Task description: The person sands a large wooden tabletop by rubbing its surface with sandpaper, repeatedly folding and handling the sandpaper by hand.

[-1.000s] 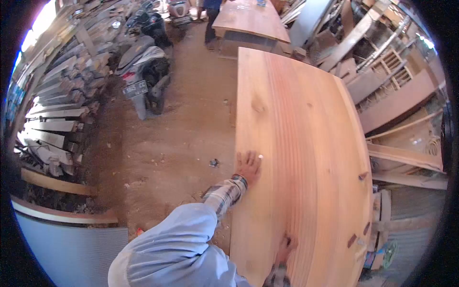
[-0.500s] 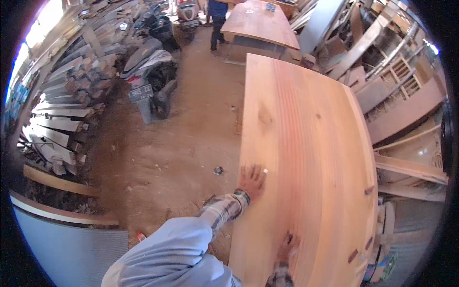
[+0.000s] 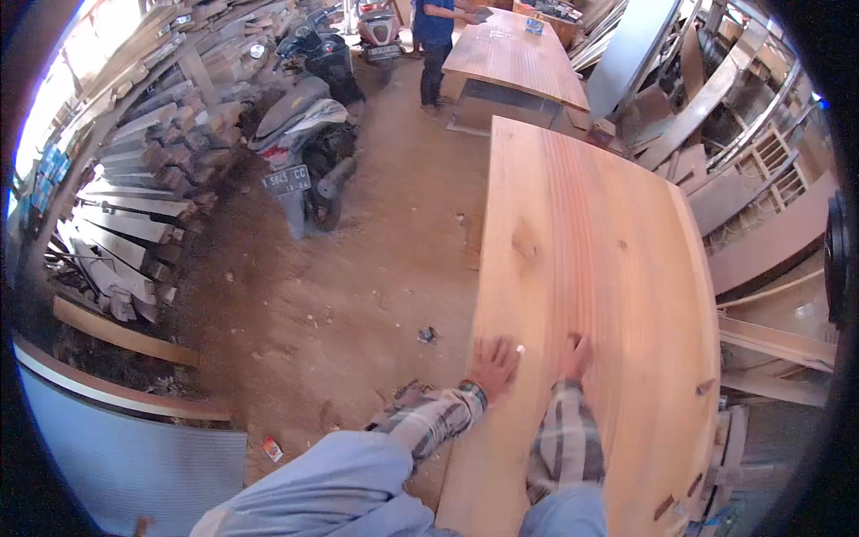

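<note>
A wide pale wooden board [image 3: 644, 295] with a reddish band along its middle stretches out before me. Near its left edge my left hand [image 3: 492, 367] lies flat on the wood, fingers spread and holding nothing. A small white spot [image 3: 520, 349] shows by its fingertips. To the right, on the reddish band, my right hand [image 3: 575, 358] presses on the surface with its fingers drawn together. A dark patch shows at those fingers; whether it is a thing or shadow, I cannot make out. Small brown wood pieces [image 3: 664, 507] lie along the board's right side.
Beyond the board stands a second wooden tabletop [image 3: 510, 55] with a person in blue [image 3: 435, 36] beside it. Motorbikes [image 3: 309, 143] and stacked timber [image 3: 148, 170] line the left. Planks and frames [image 3: 769, 170] lean at the right. A grey-blue ribbed panel [image 3: 134, 465] lies lower left.
My right hand has slid forward along the board, away from my body, to beside my left hand. The left hand keeps its place on the wood. The view has shifted slightly.
</note>
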A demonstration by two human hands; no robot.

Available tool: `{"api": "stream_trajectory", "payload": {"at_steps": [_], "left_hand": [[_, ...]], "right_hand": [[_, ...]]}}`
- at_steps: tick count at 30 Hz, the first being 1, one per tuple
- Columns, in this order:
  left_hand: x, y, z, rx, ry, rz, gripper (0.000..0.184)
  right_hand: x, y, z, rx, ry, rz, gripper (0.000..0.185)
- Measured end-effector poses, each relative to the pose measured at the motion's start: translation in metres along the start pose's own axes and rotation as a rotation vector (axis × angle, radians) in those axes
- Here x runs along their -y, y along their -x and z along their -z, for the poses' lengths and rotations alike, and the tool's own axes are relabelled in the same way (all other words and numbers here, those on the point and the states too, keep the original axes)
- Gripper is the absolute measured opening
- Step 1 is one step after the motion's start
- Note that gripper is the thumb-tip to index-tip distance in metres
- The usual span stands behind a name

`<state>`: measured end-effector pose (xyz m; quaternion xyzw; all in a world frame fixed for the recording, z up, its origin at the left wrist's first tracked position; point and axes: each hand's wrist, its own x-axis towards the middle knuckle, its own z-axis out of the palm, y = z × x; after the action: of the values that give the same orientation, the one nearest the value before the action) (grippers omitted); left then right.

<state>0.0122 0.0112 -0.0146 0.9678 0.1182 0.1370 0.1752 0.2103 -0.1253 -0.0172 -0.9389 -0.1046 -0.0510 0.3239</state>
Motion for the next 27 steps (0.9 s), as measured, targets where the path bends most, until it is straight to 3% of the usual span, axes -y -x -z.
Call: {"api": "stream_trajectory", "payload": {"at_steps": [3,4,5,6,7,10,13,17,19,22,23,25,26,27], "left_hand": [[0.0,0.005,0.005,0.069,-0.01,-0.004,0.053],[-0.001,0.003,0.003,0.092,-0.02,-0.003,0.053],[-0.002,0.002,0.007,0.092,-0.006,-0.019,0.053],[-0.002,0.002,0.01,0.113,-0.028,-0.004,0.054],[-0.003,0.002,0.013,0.133,-0.05,0.011,0.055],[-0.004,0.003,0.012,0.104,-0.037,0.017,0.056],[-0.007,0.003,0.013,0.098,-0.062,0.016,0.056],[-0.001,0.004,0.011,0.089,-0.059,0.016,0.056],[-0.002,0.002,0.006,0.061,-0.058,-0.013,0.054],[-0.006,-0.001,0.021,0.125,-0.049,0.016,0.055],[-0.002,-0.001,0.015,0.129,-0.062,0.03,0.055],[0.003,-0.003,0.003,0.123,-0.024,-0.004,0.055],[0.003,-0.003,0.002,0.114,-0.038,0.011,0.055],[0.0,-0.003,0.005,0.138,-0.036,0.021,0.056]], "right_hand": [[-0.046,0.137,0.068,0.014,0.191,-0.008,0.023],[-0.052,0.18,0.098,0.085,0.035,-0.152,0.024],[-0.065,0.235,0.121,-0.014,0.109,-0.082,0.025],[-0.064,0.282,0.154,0.027,0.013,-0.199,0.025],[-0.075,0.335,0.178,-0.021,0.097,-0.185,0.031],[-0.085,0.463,0.246,-0.078,0.078,-0.398,0.024],[-0.084,0.498,0.26,-0.114,0.137,-0.373,0.026],[-0.11,0.464,0.229,-0.125,0.089,-0.251,0.03],[-0.121,0.406,0.193,-0.112,0.005,-0.306,0.031],[-0.028,0.271,0.152,-0.047,-0.118,-0.341,0.024],[-0.02,0.229,0.131,0.011,-0.068,-0.259,0.022],[-0.018,0.131,0.07,-0.124,0.111,0.086,0.017],[0.018,0.081,0.06,-0.014,0.11,-0.043,0.017],[0.029,0.037,0.035,-0.041,0.119,0.137,0.028]]}}
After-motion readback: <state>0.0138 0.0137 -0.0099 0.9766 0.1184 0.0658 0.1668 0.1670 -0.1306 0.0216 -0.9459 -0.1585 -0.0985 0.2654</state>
